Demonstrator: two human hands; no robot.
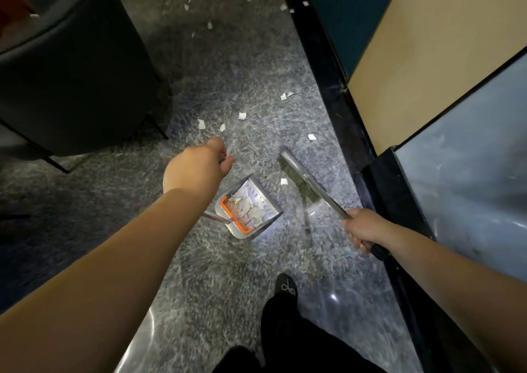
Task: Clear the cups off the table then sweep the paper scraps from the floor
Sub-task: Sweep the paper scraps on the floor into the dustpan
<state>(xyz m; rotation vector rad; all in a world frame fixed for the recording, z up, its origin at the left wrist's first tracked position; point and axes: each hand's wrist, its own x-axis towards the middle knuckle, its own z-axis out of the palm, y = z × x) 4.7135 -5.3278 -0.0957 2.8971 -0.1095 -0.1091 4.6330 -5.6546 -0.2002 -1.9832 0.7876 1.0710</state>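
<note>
A grey dustpan (pixel 265 203) with an orange comb edge sits on the speckled floor and holds several white paper scraps. My left hand (pixel 196 167) grips the top of the dustpan's long handle above it. My right hand (pixel 365 230) grips the metal handle of a broom (pixel 293 170), whose head rests on the floor just right of the pan. One scrap (pixel 283 181) lies between broom and pan. More paper scraps (pixel 242 115) are scattered ahead on the floor, some far off near the top of the view. No cups are in view.
A dark upholstered chair (pixel 71 73) on thin black legs stands at the left. A black baseboard (pixel 328 67) and wall panels run along the right. My black shoe (pixel 286 287) is below the pan. Open floor lies between chair and wall.
</note>
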